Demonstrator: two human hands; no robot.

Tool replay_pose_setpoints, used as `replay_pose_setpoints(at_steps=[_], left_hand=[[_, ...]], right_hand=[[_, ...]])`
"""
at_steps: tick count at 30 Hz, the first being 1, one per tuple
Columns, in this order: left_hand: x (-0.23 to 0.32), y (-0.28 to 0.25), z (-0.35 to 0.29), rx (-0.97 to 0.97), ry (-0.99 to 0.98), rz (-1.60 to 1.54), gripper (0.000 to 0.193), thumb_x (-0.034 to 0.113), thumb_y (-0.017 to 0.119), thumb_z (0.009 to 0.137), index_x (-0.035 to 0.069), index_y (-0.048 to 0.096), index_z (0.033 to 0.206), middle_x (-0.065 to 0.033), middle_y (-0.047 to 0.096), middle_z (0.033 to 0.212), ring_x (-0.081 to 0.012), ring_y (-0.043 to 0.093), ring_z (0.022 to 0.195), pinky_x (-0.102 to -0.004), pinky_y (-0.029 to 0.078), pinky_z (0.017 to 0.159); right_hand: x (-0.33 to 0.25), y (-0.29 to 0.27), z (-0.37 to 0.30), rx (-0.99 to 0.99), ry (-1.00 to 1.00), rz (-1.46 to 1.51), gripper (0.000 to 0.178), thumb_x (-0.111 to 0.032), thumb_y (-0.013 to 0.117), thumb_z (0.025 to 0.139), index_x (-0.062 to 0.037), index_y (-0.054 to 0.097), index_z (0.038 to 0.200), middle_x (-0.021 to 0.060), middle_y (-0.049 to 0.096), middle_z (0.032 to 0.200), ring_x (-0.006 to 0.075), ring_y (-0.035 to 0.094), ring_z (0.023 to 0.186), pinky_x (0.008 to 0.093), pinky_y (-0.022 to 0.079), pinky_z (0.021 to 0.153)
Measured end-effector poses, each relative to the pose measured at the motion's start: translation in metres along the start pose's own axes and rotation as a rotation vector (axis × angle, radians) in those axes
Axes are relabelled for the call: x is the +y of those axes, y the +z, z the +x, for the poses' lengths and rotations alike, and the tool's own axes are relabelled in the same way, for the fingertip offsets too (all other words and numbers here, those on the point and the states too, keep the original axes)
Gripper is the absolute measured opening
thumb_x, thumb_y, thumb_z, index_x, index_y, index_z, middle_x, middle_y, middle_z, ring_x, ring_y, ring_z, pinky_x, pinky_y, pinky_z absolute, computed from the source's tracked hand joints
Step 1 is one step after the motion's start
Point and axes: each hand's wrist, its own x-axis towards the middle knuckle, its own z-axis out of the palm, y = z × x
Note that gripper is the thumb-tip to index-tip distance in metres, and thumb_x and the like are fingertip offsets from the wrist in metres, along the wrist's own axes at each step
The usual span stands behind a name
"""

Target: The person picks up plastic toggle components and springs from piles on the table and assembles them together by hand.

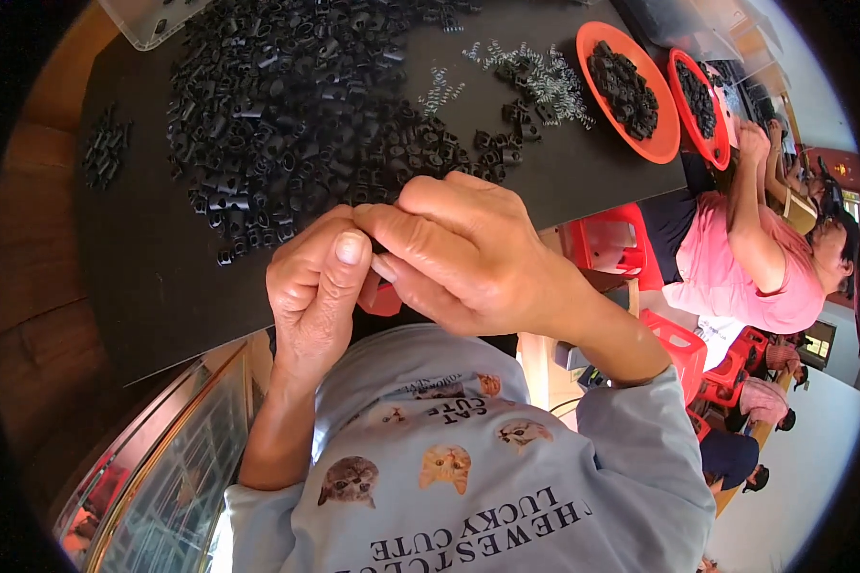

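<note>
My left hand and my right hand meet in front of my chest, near the table's front edge. Both are closed, thumbs and fingers pressed together at the fingertips. Whatever they pinch is hidden between the fingers; only a dark sliver shows there. Just beyond the hands spreads a large heap of small black hollow plastic parts. Small metal coil springs lie loose to the right of it, with a few black parts among them.
A small pile of thin black pieces lies at the table's left. Far right stand an orange tray and a red tray of black parts. A clear bin sits at the far left. A co-worker in pink works at the right, near red stools.
</note>
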Motion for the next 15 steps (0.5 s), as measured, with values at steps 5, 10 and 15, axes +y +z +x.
replay_pose_setpoints(at_steps=[5,10,15], left_hand=[[-0.002,0.000,0.000,-0.010,0.043,0.120,0.035,0.028,0.054,0.100,-0.004,0.065,0.105,-0.0047,0.061,0.087,-0.0054,0.052,0.064,-0.0178,0.042,0.053],[0.000,0.002,0.001,0.004,0.062,0.083,0.021,0.016,0.058,0.096,-0.004,0.064,0.095,-0.0056,0.061,0.086,-0.0080,0.051,0.066,-0.0215,0.042,0.058],[0.003,0.003,0.000,0.014,0.002,0.104,0.005,0.003,0.066,0.089,-0.002,0.064,0.088,-0.0050,0.061,0.082,-0.0088,0.051,0.067,-0.0223,0.042,0.059]], right_hand=[[0.003,0.004,-0.003,0.013,0.030,0.021,0.035,-0.008,0.070,0.071,0.0004,0.062,0.104,0.0049,0.050,0.071,0.0226,0.055,0.058,0.0349,0.044,0.051],[0.009,-0.009,-0.004,-0.073,-0.029,-0.011,0.032,-0.011,0.070,0.077,-0.0012,0.063,0.106,0.0061,0.052,0.072,0.0237,0.055,0.057,0.0356,0.044,0.050],[0.044,-0.046,-0.003,-0.035,0.070,-0.166,0.018,-0.008,0.066,0.083,-0.0015,0.063,0.100,0.0121,0.057,0.080,0.0303,0.059,0.066,0.0390,0.050,0.059]])
